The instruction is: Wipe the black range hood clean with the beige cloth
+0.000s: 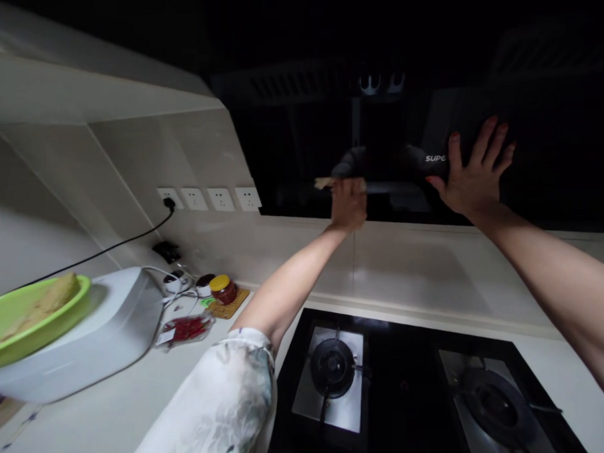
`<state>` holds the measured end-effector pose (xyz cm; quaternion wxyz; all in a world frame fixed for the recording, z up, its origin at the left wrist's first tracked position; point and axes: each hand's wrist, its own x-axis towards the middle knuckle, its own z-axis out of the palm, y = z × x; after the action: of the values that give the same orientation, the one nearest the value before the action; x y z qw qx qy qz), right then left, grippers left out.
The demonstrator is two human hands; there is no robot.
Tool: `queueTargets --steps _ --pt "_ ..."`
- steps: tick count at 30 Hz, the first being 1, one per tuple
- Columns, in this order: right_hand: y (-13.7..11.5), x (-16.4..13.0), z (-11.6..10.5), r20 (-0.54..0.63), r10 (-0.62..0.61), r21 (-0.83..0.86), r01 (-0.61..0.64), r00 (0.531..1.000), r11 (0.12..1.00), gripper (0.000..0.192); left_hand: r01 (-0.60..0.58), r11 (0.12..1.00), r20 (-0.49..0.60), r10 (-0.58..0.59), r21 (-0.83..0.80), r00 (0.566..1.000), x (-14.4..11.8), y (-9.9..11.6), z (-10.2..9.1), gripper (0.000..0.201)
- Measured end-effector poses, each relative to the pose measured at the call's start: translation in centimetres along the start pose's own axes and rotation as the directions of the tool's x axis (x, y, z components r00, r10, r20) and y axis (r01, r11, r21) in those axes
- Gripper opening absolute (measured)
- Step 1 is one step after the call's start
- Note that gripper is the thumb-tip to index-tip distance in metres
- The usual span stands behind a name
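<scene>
The glossy black range hood [298, 140] hangs in front of me. My left hand [350, 203] is against its lower panel, fingers closed on a pale beige cloth [324, 183]; only a small edge of the cloth sticks out past the fingers, and the rest is hidden. Farther right, my right hand [480, 175] lies on the panel with its fingers spread, next to the white lettering [435, 158]. It holds nothing. Dim reflections show in the glass.
Below is a black gas hob [401, 382] with two burners. On the left counter, a light green basin [36, 331] rests on a white appliance [121, 328]. Nearby are a yellow-lidded jar [223, 289], a bag of red chillies [186, 330] and wall sockets [221, 199] with a black plug [169, 203].
</scene>
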<state>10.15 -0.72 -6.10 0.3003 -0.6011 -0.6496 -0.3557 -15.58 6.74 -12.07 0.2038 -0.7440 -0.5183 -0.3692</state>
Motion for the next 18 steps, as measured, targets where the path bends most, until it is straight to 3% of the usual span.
queueTargets --steps 3,6,8,11,14,18 --pt "0.0 0.0 0.0 0.007 0.008 -0.023 -0.008 1.0 1.0 0.087 -0.277 0.961 0.072 0.277 -0.012 0.958 1.4 1.1 -0.8 0.057" --pt "0.1 -0.1 0.0 -0.003 0.001 -0.023 -0.001 1.0 1.0 0.087 -0.354 0.935 0.117 0.352 -0.004 0.929 2.3 -0.2 -1.3 0.056" --pt "0.2 -0.1 0.0 -0.001 -0.003 -0.025 0.003 1.0 1.0 0.087 -0.279 0.96 0.116 0.273 0.032 0.955 2.5 -2.0 -1.6 0.049" --pt "0.3 -0.2 0.0 0.0 -0.006 -0.05 0.006 1.0 0.999 0.086 -0.052 0.994 0.029 0.049 0.091 0.998 2.5 -5.8 -2.2 0.039" --pt "0.2 -0.2 0.0 -0.012 -0.01 -0.066 0.009 1.0 0.998 0.086 0.147 0.985 -0.09 -0.139 0.091 0.986 2.6 -10.0 -3.5 0.037" --pt "0.2 0.0 0.2 -0.025 0.005 -0.024 -0.005 1.0 1.0 0.085 0.225 0.974 -0.129 -0.218 0.041 0.967 3.3 -13.6 -4.6 0.039"
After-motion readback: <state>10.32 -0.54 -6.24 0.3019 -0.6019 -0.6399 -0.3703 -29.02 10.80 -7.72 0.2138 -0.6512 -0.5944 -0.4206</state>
